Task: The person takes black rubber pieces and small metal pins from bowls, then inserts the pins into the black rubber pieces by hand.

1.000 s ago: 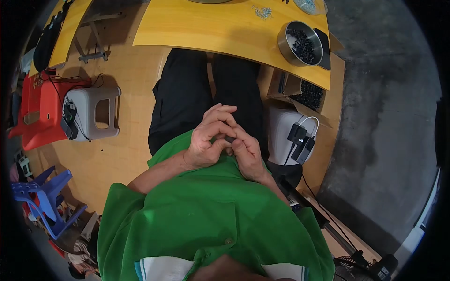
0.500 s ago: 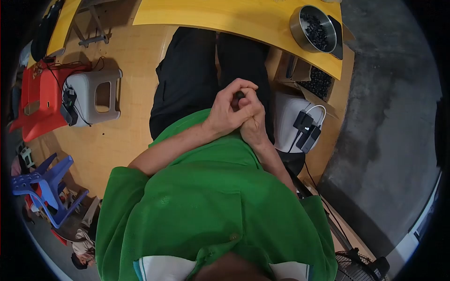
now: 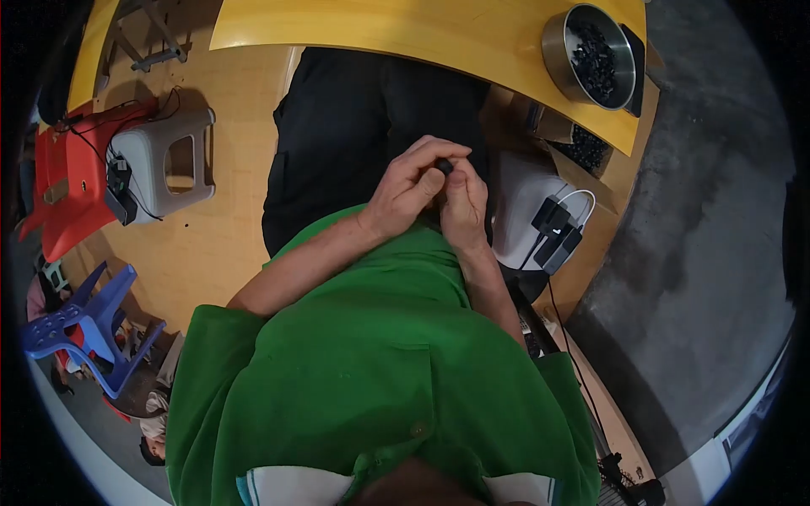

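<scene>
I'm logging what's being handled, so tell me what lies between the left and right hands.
In the head view, a small black piece, partly hidden, lies between the left hand and the right hand.

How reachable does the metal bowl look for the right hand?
Probably yes: nothing visible blocks the metal bowl on the table, though the right hand seems busy with a small dark piece.
</scene>
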The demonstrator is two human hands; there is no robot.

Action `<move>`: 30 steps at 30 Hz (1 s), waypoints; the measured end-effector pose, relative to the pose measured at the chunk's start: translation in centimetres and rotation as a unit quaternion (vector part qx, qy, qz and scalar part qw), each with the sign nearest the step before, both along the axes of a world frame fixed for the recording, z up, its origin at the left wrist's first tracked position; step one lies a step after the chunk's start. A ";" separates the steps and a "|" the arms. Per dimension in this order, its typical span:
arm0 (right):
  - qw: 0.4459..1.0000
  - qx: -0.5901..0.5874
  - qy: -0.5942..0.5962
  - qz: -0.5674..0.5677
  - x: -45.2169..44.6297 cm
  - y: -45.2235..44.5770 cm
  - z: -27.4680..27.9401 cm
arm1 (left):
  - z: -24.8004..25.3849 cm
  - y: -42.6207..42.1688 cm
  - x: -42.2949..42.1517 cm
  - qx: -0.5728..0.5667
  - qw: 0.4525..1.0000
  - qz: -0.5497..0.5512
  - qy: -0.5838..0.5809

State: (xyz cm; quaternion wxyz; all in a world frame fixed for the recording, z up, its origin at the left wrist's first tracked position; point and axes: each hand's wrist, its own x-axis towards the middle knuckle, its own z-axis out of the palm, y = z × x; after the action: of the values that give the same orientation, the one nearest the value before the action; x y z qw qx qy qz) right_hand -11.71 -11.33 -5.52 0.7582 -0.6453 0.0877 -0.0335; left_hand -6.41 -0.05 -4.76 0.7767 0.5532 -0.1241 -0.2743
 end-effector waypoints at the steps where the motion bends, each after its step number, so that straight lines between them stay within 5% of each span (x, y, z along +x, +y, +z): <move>1: 0.998 0.067 0.011 0.012 0.0 0.1 0.0 | -0.1 0.3 0.3 -0.004 1.000 -0.011 0.025; 12: 0.987 0.158 0.009 0.038 2.8 0.5 0.4 | -0.6 0.4 4.6 -0.006 0.984 -0.028 -0.176; 14: 0.984 0.173 -0.004 0.050 3.8 0.4 0.1 | 0.9 1.2 5.6 -0.004 0.994 -0.107 -0.038; 16: 0.979 0.193 0.008 0.061 4.5 0.6 0.0 | 1.5 1.3 6.5 0.017 0.993 -0.111 -0.037; 21: 0.959 0.276 -0.007 0.068 6.7 0.8 1.0 | 1.3 0.2 7.9 0.014 0.978 -0.003 -0.207; 30: 0.911 0.398 0.104 0.009 8.3 0.7 1.3 | 2.1 -0.6 8.9 0.080 0.973 0.046 -0.212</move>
State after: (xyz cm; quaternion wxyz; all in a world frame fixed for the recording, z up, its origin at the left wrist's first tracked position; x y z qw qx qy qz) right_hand -3.42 -10.61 -4.25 0.9390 -0.2906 0.1663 0.0790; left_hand 2.49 -0.66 -2.67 0.6980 0.6638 -0.2382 -0.1239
